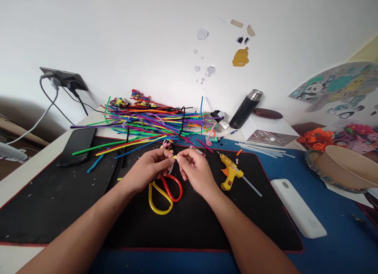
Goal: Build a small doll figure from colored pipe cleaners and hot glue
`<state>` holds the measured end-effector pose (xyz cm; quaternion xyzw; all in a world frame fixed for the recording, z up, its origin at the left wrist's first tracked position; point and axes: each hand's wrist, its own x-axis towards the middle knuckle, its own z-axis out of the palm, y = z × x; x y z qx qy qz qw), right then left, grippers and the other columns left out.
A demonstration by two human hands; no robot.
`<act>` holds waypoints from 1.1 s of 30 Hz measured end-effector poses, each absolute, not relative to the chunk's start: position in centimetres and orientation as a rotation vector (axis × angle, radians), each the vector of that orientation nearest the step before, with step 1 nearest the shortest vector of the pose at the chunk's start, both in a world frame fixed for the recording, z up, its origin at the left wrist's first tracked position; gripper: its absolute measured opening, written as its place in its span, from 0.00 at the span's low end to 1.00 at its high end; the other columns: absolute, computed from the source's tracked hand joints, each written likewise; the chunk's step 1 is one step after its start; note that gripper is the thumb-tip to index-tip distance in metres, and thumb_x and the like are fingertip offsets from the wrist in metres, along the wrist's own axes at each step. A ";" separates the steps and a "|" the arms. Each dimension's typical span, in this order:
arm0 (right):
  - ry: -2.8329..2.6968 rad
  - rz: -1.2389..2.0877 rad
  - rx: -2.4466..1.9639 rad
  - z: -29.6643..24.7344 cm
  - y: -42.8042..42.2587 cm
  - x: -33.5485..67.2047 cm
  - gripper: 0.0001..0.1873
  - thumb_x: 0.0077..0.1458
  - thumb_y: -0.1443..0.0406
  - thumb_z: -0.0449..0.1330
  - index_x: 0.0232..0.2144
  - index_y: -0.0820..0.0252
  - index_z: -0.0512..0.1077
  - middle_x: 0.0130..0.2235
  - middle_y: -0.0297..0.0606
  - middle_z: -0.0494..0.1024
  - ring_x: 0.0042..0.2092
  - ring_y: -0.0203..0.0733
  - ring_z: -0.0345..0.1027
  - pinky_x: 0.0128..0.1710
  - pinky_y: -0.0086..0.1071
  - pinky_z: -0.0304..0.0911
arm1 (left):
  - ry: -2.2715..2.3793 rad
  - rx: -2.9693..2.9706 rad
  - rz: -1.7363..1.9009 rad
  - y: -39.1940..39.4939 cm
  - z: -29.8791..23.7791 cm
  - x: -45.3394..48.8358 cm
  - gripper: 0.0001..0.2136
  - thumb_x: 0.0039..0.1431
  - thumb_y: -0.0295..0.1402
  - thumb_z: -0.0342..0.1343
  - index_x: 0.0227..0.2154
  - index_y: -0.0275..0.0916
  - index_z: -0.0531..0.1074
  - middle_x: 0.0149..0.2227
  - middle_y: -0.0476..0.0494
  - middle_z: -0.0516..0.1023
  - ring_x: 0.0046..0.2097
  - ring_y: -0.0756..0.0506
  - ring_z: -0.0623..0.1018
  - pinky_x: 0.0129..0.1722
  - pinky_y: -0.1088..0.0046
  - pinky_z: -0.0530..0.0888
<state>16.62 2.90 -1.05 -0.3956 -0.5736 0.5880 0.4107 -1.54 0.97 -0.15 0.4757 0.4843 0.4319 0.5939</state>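
My left hand (155,163) and my right hand (195,167) meet over the black mat, fingertips pinched together. Between them shows a short yellow piece (175,157), fuzzy like a bit of pipe cleaner; most of it is hidden by the fingers. Both hands appear to grip it. Just below lie scissors with one yellow and one red handle (161,195), their blades covered by my hands. A small colourful figure (167,144) rests right behind my left fingers. The yellow glue gun (230,171) lies to the right of my right hand, a glue stick poking out of its back.
A heap of coloured pipe cleaners (153,122) spreads along the wall. A black phone (77,146) lies at left. Toward the right are a white power bank (299,208), a black flask (246,108), glue sticks (262,149) and a bowl (351,163).
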 end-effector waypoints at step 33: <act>-1.440 1.588 -0.994 -0.6 2.7 16.6 0.12 0.59 0.56 0.64 0.34 0.56 0.70 0.22 0.23 0.69 0.19 0.31 0.62 0.20 0.27 0.54 | 1.127 1.085 0.938 1.0 0.1 -1.8 0.21 0.49 0.51 0.74 0.29 0.38 0.77 0.23 0.49 0.74 0.23 0.52 0.69 0.21 0.78 0.62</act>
